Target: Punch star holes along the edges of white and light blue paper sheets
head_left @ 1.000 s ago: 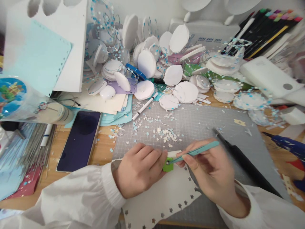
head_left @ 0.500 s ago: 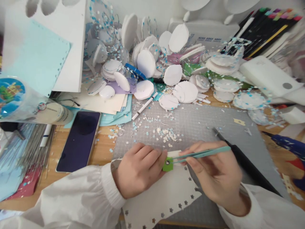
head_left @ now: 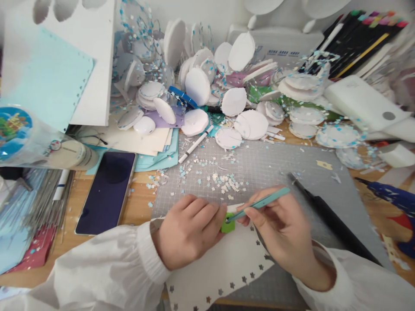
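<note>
the surface (head_left: 141, 185) is wood, showing brown near its front edge and along the left; a grey gridded mat (head_left: 275, 162) covers its middle. at the back rises a pale wall (head_left: 207, 9).

nearest is one white sheet (head_left: 220, 272), lying on the mat with small cut-out shapes along its edges. two hands work above it: the left hand (head_left: 190, 231) grasps one green punch (head_left: 231, 226), which sits over the sheet; the right hand (head_left: 287, 235) pinches one pair of teal tweezers (head_left: 266, 203), tips at the opening in the punch.

right of these lies one black tool (head_left: 333, 224), and beyond it, at the edge, one blue tool (head_left: 382, 194) with a red part. to the left are one phone (head_left: 105, 194), dark-screened, and a bundle of wires (head_left: 43, 196) too dense to count.

further off, a scatter of confetti (head_left: 227, 182) lies on the mat, too many bits to count, with one yellow scrap (head_left: 324, 165) and one white pen (head_left: 196, 144). at far left one clear cup (head_left: 73, 151) leans over.

behind, white discs (head_left: 251, 124) crowd together, overlapping too much to count. furthest are one white box (head_left: 282, 43) and a pack of markers (head_left: 365, 47).
</note>
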The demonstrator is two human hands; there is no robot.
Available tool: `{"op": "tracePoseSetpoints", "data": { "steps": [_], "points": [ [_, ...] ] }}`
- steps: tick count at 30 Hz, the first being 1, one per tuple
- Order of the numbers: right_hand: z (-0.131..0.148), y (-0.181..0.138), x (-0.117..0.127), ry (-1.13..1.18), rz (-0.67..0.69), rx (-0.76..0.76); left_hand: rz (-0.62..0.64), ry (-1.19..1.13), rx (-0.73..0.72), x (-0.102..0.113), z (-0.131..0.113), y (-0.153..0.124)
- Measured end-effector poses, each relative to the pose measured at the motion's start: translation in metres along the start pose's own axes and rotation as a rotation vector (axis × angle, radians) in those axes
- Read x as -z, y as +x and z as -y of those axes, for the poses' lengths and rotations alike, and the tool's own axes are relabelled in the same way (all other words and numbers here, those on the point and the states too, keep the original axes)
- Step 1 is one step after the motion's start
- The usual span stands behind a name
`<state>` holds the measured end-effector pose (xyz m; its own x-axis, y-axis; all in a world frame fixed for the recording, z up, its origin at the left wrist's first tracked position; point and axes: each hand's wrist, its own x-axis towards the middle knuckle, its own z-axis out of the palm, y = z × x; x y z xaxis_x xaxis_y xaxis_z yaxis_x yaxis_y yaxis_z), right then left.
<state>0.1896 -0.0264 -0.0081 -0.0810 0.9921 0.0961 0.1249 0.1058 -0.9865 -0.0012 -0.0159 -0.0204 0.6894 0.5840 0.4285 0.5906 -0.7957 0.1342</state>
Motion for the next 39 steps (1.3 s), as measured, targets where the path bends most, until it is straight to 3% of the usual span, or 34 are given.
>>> {"op": "tracePoseSetpoints", "data": {
  "steps": [12,16,20,24,32,39],
  "points": [
    [-0.005,0.005,0.003,0.123,0.010,-0.143,0.002,-0.003,-0.009,-0.002,0.000,-0.002],
    [-0.005,0.005,0.006,0.139,0.011,-0.127,-0.009,-0.023,-0.003,-0.002,0.000,-0.002],
    [-0.004,0.005,0.011,0.085,0.029,0.109,-0.006,-0.036,0.014,0.000,0.000,0.000],
    [-0.006,0.006,0.018,0.012,0.180,0.393,-0.010,-0.076,0.033,0.002,0.001,0.002],
    [-0.004,0.011,0.023,-0.158,0.359,0.535,0.006,-0.091,0.056,0.004,0.002,0.004],
    [0.001,0.015,0.022,-0.251,0.356,0.643,0.004,-0.114,0.068,0.002,0.002,0.002]
  ]
}}
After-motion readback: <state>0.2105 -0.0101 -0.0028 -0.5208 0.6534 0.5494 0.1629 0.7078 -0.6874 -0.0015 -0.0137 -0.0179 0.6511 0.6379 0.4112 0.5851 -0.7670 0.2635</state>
